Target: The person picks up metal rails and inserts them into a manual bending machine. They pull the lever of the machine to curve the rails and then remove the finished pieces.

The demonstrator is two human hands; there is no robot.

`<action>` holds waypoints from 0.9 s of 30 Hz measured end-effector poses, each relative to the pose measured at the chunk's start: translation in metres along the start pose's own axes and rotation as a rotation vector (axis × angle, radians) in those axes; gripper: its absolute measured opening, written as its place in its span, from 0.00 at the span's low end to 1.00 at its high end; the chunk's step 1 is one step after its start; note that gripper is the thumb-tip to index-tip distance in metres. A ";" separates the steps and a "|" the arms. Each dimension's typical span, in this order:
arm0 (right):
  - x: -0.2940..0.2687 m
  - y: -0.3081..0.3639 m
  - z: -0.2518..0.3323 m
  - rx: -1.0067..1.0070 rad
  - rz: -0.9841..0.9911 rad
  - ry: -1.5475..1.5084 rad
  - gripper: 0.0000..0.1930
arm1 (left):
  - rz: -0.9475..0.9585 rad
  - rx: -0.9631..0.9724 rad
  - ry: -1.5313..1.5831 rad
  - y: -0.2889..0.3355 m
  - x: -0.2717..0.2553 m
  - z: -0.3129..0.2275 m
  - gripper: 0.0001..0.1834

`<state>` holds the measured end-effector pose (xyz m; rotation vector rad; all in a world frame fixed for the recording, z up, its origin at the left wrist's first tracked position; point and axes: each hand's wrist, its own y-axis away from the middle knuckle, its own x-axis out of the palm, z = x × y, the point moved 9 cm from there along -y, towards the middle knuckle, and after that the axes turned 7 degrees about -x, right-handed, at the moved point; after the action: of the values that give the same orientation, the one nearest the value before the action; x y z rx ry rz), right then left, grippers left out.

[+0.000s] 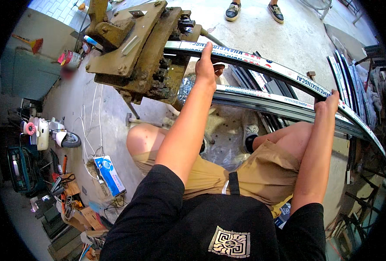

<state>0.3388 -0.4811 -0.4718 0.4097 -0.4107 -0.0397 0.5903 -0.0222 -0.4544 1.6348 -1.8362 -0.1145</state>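
Note:
A long dark metal profile [254,62] with printed white protective film stretches from the press toward the right. My left hand [206,69] is closed round it near its left end, thumb over the upper face and fingers curled beneath. Farther along, toward the right end, my right hand [327,105] grips the same profile; part of its fingers is hidden. The left end sits at the toothed side of a rusty brown punch press [132,56]; whether it is inside a slot I cannot tell. Below it, several similar profiles [267,101] lie crosswise in front of my knees.
More profiles [352,82] lean in a bundle at the right. A hammer [146,122] rests near my left knee. At the left are a blue-and-white box [109,176], white cables [85,126] and a small white wheeled machine [49,134]. Another person's shoes [232,11] stand ahead.

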 end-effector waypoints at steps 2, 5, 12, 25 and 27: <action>-0.002 -0.008 -0.002 0.005 0.015 -0.013 0.16 | -0.002 -0.006 0.003 -0.001 0.001 0.001 0.26; 0.001 0.001 0.002 -0.007 0.009 0.004 0.15 | -0.010 -0.007 0.012 0.002 -0.003 0.002 0.26; -0.002 0.007 -0.012 0.127 0.006 0.000 0.14 | -0.023 -0.022 -0.011 0.000 -0.008 0.007 0.27; -0.008 -0.007 0.000 0.084 -0.019 -0.009 0.15 | 0.024 -0.075 0.062 -0.001 0.005 0.003 0.18; -0.018 -0.027 0.010 0.044 -0.031 -0.007 0.16 | 0.078 -0.080 0.117 -0.002 0.013 0.007 0.13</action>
<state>0.3198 -0.5078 -0.4808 0.4591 -0.4132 -0.0620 0.5883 -0.0372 -0.4555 1.4821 -1.7807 -0.0561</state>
